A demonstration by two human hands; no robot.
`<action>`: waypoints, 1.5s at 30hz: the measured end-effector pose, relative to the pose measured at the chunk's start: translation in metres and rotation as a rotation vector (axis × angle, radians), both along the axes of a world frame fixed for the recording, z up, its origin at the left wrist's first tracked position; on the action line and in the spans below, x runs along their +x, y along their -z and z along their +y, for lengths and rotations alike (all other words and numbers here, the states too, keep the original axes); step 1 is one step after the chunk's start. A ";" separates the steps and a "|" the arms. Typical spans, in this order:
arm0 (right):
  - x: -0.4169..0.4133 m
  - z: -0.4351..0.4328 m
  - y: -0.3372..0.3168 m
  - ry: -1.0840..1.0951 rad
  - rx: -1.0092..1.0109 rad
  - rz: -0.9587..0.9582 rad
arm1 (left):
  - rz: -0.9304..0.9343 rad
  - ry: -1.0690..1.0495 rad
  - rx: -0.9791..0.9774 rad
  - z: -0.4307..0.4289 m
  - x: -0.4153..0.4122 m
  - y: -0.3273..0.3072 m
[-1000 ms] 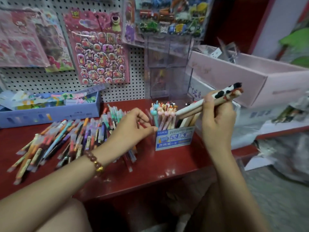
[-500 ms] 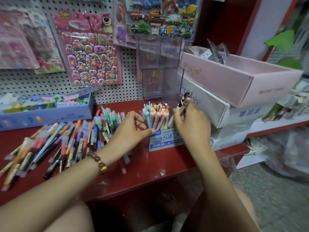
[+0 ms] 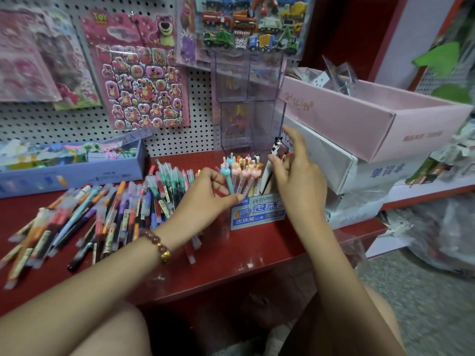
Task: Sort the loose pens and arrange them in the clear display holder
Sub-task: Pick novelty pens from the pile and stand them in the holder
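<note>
Our left hand (image 3: 205,199) curls fingers and thumb round the front left corner of the clear display holder (image 3: 259,211). Our right hand (image 3: 299,181) hovers at the holder's right side, fingers spread, thumb just beside the cow-patterned pen (image 3: 275,147) standing inside. Loose pens (image 3: 115,214) lie left of the holder.

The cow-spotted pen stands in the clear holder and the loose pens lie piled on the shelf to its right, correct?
Wrong side: the head view shows the loose pens piled to the left of the clear holder. The cow-spotted pen does stand in the holder.
</note>
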State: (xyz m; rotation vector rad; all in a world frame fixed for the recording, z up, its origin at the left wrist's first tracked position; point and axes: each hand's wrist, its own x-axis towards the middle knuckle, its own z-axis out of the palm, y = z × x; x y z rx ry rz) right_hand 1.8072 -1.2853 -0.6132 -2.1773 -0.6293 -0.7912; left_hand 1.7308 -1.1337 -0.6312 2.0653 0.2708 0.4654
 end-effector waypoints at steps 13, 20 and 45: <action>0.012 0.000 -0.006 -0.037 0.061 0.023 | 0.004 0.016 -0.024 0.002 0.000 0.001; 0.005 -0.001 -0.007 0.003 -0.233 0.049 | -0.006 0.017 -0.004 0.001 0.001 0.002; -0.002 -0.010 0.045 -0.229 0.165 0.598 | 0.157 0.087 0.208 -0.003 0.030 0.031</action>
